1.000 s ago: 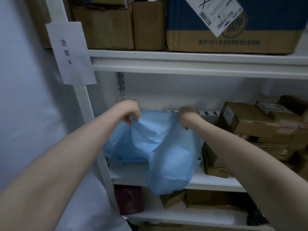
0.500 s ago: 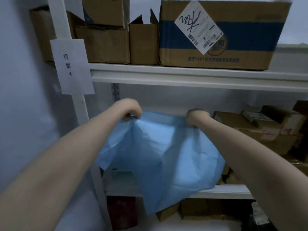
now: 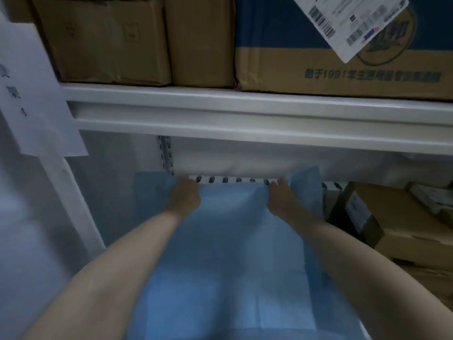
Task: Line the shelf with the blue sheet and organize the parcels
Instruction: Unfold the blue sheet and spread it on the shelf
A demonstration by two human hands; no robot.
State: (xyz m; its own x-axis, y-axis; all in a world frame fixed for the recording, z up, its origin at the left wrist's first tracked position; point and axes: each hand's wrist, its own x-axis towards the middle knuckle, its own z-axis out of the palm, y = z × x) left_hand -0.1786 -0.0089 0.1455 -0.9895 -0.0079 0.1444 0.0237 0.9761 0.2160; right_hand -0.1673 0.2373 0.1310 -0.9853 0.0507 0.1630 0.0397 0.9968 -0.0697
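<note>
blue sheet (image 3: 232, 241) is spread over the left part of the shelf, its far edge drawn up to the slotted rear rail (image 3: 231, 179). the parcels (image 3: 392, 217) sit bunched just beside it on the right. the left hand (image 3: 186, 198) and right hand (image 3: 282, 200) each grip that far edge, fingers curled. the lining step looks nearly done. the next move probably calls for flattening the upturned right corner, letting go, then setting the parcels on the sheet.
</note>
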